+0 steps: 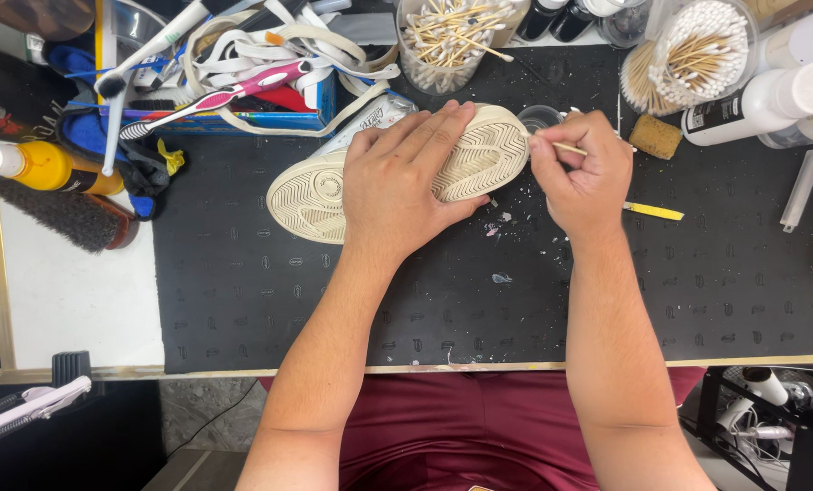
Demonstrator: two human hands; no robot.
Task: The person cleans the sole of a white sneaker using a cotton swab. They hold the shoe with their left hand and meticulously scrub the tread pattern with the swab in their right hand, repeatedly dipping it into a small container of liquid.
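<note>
Nearest to us were our two forearms, reaching out over a dark red lap and the wooden front edge of the bench onto the black mat (243, 300). A few pale crumbs (500, 223) lay on the mat between our wrists. Our left hand (406, 177) lay flat, fingers spread, across the cream sole of a shoe (311, 195) turned sole-up, pressing it down on the mat near its middle rather than gripping it. Just beside it, our right hand (584, 173) was pinched closed around a thin wooden stick (566, 146), whose tip met the toe end of the sole; what sat on that tip was too small to tell, perhaps a cotton bud. A yellow strip (652, 211) showed at the right of that hand. To the left lay a dark brush (56, 214) and a yellow bottle (47, 165). Farther back stood two clear tubs of cotton swabs (447, 41), a white bottle (761, 105), a cork (654, 136), and a blue tray (243, 118) piled with white laces and toothbrushes.
</note>
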